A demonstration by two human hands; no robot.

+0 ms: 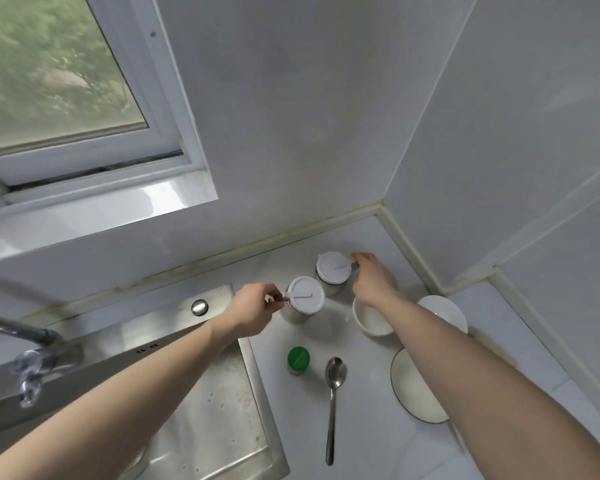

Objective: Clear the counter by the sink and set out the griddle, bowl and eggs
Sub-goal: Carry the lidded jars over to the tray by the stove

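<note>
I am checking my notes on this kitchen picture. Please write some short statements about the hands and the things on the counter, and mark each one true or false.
1. The left hand grips the handle of the nearer white-lidded jar. True.
2. The right hand rests on the spoon. False: it is at the farther white-lidded jar; the spoon lies untouched.
3. The small bottle has a green cap. True.
4. The white bowl stands in the sink. False: it stands on the counter.
5. Eggs lie on the counter. False: none are visible.
</note>
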